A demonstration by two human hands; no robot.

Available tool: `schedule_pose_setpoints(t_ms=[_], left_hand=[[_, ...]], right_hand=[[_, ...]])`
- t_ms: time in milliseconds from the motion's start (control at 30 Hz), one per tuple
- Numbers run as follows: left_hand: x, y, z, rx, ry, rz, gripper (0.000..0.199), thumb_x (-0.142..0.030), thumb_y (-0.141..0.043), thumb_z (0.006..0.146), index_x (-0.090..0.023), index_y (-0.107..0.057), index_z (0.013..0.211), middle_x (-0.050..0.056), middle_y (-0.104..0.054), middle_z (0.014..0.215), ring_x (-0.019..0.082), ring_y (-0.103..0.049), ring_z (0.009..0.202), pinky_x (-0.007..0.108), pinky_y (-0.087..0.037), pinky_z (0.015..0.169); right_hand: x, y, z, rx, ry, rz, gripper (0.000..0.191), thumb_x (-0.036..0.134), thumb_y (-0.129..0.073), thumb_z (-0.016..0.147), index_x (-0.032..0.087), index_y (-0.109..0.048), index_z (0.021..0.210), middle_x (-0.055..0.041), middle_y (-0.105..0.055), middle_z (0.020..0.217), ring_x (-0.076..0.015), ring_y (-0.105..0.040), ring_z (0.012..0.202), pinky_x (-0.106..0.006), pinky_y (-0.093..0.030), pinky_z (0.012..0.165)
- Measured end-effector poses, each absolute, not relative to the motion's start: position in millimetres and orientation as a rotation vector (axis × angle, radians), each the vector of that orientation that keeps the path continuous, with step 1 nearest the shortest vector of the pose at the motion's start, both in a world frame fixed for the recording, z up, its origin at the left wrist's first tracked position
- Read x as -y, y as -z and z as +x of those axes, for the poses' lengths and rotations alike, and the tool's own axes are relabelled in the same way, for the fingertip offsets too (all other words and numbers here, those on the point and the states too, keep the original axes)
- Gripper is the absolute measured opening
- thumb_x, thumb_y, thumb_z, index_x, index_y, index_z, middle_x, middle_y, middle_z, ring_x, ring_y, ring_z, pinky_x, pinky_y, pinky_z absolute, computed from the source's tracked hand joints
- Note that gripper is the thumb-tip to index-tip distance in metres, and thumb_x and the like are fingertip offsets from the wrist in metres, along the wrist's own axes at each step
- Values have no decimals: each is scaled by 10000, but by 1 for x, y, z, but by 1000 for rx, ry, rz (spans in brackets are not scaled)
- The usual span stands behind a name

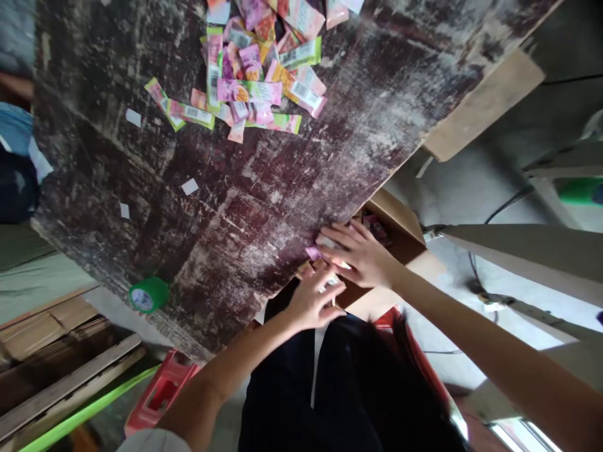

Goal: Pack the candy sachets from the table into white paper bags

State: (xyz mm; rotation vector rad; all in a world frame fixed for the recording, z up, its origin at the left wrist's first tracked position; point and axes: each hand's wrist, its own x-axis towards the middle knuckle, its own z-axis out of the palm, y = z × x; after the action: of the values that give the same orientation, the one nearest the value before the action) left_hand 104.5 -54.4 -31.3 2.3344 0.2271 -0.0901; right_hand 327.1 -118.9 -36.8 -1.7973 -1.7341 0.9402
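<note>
My left hand is at the near edge of the worn dark table, its fingers curled round small wrapped packets. Close beside it, my right hand lies over the table edge with its fingers together on a pink packet and other pieces partly hidden beneath them. Just below the edge stands an open cardboard box with some packets inside. Farther up on the table is a loose pile of pink, orange and green-ended packets.
A roll of green tape sits near the table's left corner. Small white paper pieces lie on the tabletop. A red plastic stool is below, and part of another person shows at the far left.
</note>
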Motion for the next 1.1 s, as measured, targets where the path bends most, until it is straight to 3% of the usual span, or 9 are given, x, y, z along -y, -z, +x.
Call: schedule_pose_setpoints(t_ms=[100,233,333,500,600,700,800,967,1100], left_hand=[[46,18,105,-118,-100,2312,367,-424,-606,855,-334,-603,1211,83,-508,1453,253,-462,1368,494,-380,1150],[-50,8,117,-563,-406,2429,360,-316,-553,900,-353,-549,1258,80,-512,1420,248,-478,1344,543,-348,1155],[-158,5,145,-769,-595,2532,368,-362,-554,906,-293,-552,1268,113,-445,1465,273,-398,1394,525,-338,1150],[-312,6,228,-985,-647,2525,811,-626,-633,773,-213,-415,1436,174,-249,1583,354,-160,1494,554,-130,1210],[-356,23,283,-1022,-539,2421,870,-644,-633,756,-241,-371,1481,157,-276,1582,375,-120,1500,612,-85,1193],[-348,47,315,-879,-407,2417,729,-598,-653,762,-308,-485,1410,105,-372,1544,386,-189,1481,654,-75,1174],[-304,57,314,-746,-332,2466,635,-578,-697,740,-343,-582,1319,69,-363,1554,392,-222,1468,657,-41,1174],[-220,47,282,-639,-197,2532,641,-596,-648,786,-357,-538,1371,59,-329,1578,374,-235,1470,647,-72,1184],[-177,47,270,-722,-181,2544,659,-605,-603,819,-329,-505,1410,77,-307,1593,386,-204,1480,657,-74,1180]], right_hand=[[159,33,322,1735,-949,-1830,416,366,-679,786,355,-669,1201,-70,-489,1480,-373,-363,1412,-677,-223,1130],[140,29,349,1675,-811,-1927,313,412,-604,864,349,-677,1162,-67,-542,1425,-327,-446,1359,-609,-268,1141],[82,29,394,1494,-585,-2162,421,474,-498,913,320,-590,1295,-106,-517,1428,-329,-456,1334,-576,-308,1121],[-31,44,471,1101,-190,-2409,783,644,-403,881,179,-316,1505,-204,-348,1519,-410,-354,1364,-606,-311,1085],[-71,60,492,1000,-98,-2496,864,700,-340,871,159,-224,1534,-214,-294,1544,-438,-285,1392,-655,-247,1093],[-83,67,494,967,-110,-2610,868,721,-295,873,170,-214,1539,-197,-271,1565,-429,-228,1427,-666,-196,1109],[-80,61,494,1007,-236,-2681,844,706,-265,890,185,-203,1551,-173,-265,1581,-408,-211,1446,-652,-199,1118],[-75,54,496,1157,-272,-2616,805,711,-230,899,255,-186,1560,-97,-288,1593,-393,-204,1453,-658,-145,1134],[-72,56,498,1262,-244,-2492,777,736,-299,877,295,-320,1516,-58,-318,1588,-395,-213,1449,-666,-90,1142]])
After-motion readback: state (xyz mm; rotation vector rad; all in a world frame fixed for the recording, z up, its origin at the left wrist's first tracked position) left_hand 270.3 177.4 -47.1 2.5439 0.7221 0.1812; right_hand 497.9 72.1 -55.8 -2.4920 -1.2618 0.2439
